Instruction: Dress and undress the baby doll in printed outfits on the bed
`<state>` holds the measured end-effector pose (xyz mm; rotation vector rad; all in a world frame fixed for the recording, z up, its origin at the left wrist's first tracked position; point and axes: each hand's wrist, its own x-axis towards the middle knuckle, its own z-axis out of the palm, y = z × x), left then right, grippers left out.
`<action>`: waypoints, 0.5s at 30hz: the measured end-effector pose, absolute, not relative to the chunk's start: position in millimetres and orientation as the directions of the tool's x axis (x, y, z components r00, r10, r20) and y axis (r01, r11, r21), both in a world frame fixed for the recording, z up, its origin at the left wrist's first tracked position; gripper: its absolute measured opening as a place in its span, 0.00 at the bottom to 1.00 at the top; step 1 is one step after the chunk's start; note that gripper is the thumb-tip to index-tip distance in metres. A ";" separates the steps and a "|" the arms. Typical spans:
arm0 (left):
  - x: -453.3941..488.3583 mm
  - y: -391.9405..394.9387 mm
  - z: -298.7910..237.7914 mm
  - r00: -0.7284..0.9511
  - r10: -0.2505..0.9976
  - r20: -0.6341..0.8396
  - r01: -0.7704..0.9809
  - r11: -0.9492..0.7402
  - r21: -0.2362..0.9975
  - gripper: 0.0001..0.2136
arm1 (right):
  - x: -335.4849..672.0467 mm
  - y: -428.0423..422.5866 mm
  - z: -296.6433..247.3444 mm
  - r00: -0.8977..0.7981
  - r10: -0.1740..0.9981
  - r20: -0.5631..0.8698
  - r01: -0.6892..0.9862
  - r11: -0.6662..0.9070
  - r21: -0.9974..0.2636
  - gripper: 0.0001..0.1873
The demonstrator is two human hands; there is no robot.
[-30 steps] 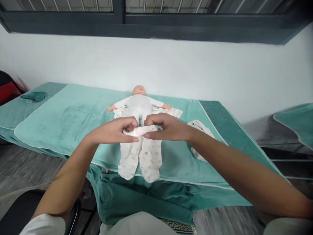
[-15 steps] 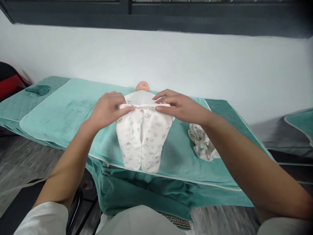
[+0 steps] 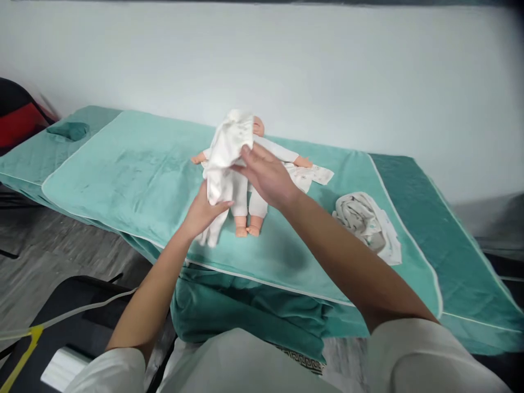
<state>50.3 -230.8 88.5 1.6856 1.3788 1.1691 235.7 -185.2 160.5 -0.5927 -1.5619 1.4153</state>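
A baby doll (image 3: 249, 204) in a white suit lies on its back on the teal mat (image 3: 135, 174), bare feet toward me. Above it I hold up a pair of white printed baby trousers (image 3: 223, 158). My right hand (image 3: 264, 174) grips the upper part of the trousers, fingers closed on the cloth. My left hand (image 3: 202, 213) holds the hanging lower part from underneath. The trousers hide the doll's left side and most of its head.
A crumpled white printed garment (image 3: 368, 221) lies on the mat to the right. Another white cloth (image 3: 313, 176) is spread under the doll's arm. A folded teal cloth (image 3: 69, 131) sits far left. A white wall stands behind; a black chair (image 3: 77, 316) is at lower left.
The trousers were spread by the waistband over the doll's legs; now they are lifted off and bunched in both hands, and the doll's legs and feet show. The view shifted left.
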 end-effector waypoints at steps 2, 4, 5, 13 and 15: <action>46.3 -238.6 66.4 0.012 0.997 0.080 0.380 -0.078 0.922 0.28 | 235.6 -169.3 153.2 -0.455 0.842 0.290 -0.172 0.236 -0.956 0.31; 44.3 -243.7 53.7 -0.127 0.987 0.099 0.368 -0.045 0.929 0.22 | 237.8 -154.3 134.9 -0.468 0.857 0.217 -0.037 0.226 -0.973 0.35; 44.1 -243.9 50.6 -0.212 0.963 0.164 0.381 -0.073 0.922 0.20 | 239.7 -147.7 122.5 -0.447 0.874 0.193 0.048 0.239 -0.970 0.39; 59.0 -192.8 49.7 -0.073 0.941 0.330 0.718 -0.180 0.672 0.15 | 273.5 -80.2 54.9 -0.172 0.910 0.376 0.415 0.413 -0.810 0.41; 68.3 -187.4 56.0 -0.020 0.946 0.323 0.735 -0.204 0.647 0.18 | 285.9 -50.4 53.6 -0.121 0.896 0.427 0.531 0.422 -0.735 0.40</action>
